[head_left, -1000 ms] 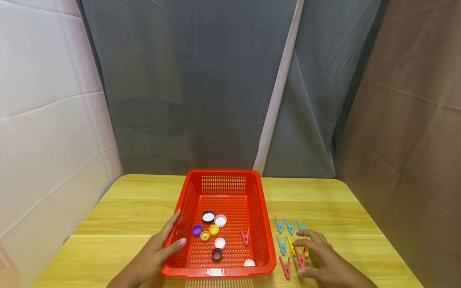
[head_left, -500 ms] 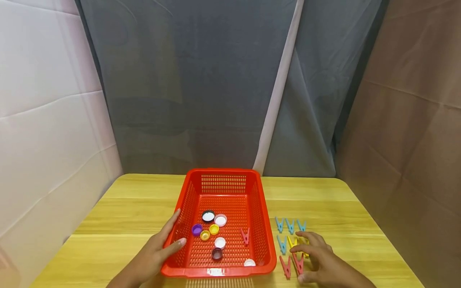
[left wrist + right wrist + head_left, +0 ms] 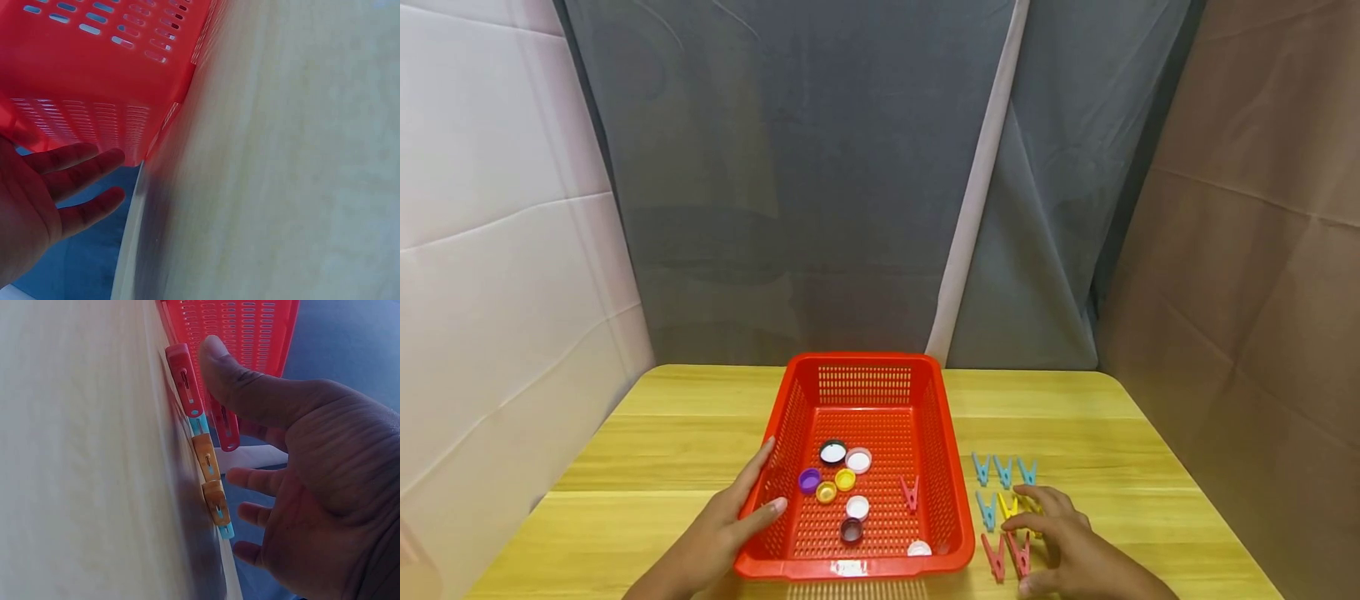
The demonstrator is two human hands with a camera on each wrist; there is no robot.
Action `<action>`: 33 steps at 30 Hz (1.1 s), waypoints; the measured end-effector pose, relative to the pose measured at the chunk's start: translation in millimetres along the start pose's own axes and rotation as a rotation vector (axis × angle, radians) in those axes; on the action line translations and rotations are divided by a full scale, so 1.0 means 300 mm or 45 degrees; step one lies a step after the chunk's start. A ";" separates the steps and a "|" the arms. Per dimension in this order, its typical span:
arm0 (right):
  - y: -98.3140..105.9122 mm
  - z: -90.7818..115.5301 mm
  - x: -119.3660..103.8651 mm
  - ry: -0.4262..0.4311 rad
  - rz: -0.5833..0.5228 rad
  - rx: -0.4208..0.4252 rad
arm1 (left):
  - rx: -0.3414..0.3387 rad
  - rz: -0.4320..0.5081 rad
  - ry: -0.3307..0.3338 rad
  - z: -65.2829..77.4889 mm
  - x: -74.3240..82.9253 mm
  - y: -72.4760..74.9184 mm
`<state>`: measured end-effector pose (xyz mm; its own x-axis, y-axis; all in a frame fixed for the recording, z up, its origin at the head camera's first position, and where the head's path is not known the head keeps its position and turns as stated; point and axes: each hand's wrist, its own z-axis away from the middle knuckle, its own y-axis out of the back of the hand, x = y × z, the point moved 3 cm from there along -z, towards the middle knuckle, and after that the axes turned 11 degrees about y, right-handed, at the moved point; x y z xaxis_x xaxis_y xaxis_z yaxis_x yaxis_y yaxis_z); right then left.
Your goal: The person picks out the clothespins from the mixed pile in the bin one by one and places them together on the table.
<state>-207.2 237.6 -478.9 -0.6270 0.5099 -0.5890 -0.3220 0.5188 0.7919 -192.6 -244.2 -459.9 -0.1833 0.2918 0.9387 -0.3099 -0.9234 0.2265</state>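
Note:
A red plastic basket (image 3: 868, 569) holds several bottle caps (image 3: 832, 452) and one pink-red clothespin (image 3: 910, 493). My left hand (image 3: 718, 529) holds the basket's left side, thumb over the rim and fingers along the outside. In the left wrist view, several fingers (image 3: 81, 178) stretch out straight beside the basket wall. Right of the basket, my right hand (image 3: 1067, 542) pinches a red clothespin (image 3: 1018, 554) between thumb and fingertips. In the right wrist view this red clothespin (image 3: 225, 425) is beside my thumb. Another red clothespin (image 3: 994, 558) lies just left of it.
Beyond my right hand lie several blue clothespins (image 3: 1004, 472) and yellow clothespins (image 3: 1007, 505), in rough rows. They sit close to the basket's right side. The wooden table (image 3: 700, 433) ends at a grey curtain (image 3: 812, 208), with cloth walls at both sides.
My right hand has lowered the red clothespin slightly toward me and to the left, closer beside the other red one. The left hand and basket stay in place.

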 end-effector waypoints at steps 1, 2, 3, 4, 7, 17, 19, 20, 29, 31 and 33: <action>0.000 0.000 0.000 -0.001 -0.005 -0.003 | 0.000 -0.001 -0.002 0.000 0.000 0.000; 0.000 -0.001 0.001 -0.001 -0.009 -0.004 | 0.000 -0.001 -0.002 0.000 0.000 0.001; 0.000 -0.001 0.001 -0.004 -0.010 -0.005 | 0.000 -0.001 -0.004 0.000 0.000 0.001; 0.000 0.000 0.002 -0.008 -0.011 -0.006 | -0.001 -0.001 -0.006 0.000 0.001 0.001; -0.002 0.001 0.003 -0.024 -0.012 -0.010 | -0.001 -0.007 -0.008 0.000 0.002 0.000; 0.004 -0.002 -0.007 -0.035 0.017 0.011 | 0.008 -0.026 -0.013 0.001 0.005 0.000; 0.006 -0.003 -0.009 -0.050 0.049 0.029 | 0.010 -0.031 -0.011 0.001 0.006 0.000; 0.007 -0.004 -0.010 -0.059 0.077 0.042 | 0.011 -0.033 -0.011 0.002 0.006 -0.001; 0.014 -0.005 -0.041 -0.203 0.313 0.098 | 0.020 -0.052 0.000 0.002 0.009 -0.001; 0.013 -0.005 -0.043 -0.216 0.309 0.079 | 0.018 -0.050 0.001 0.002 0.008 0.000; 0.013 -0.005 -0.042 -0.214 0.301 0.069 | 0.014 -0.047 -0.001 0.003 0.008 0.000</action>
<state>-201.6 232.0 -468.1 -0.5527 0.7251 -0.4108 -0.1399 0.4052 0.9034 -192.3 -243.7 -457.4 -0.1713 0.3258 0.9298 -0.3060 -0.9146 0.2641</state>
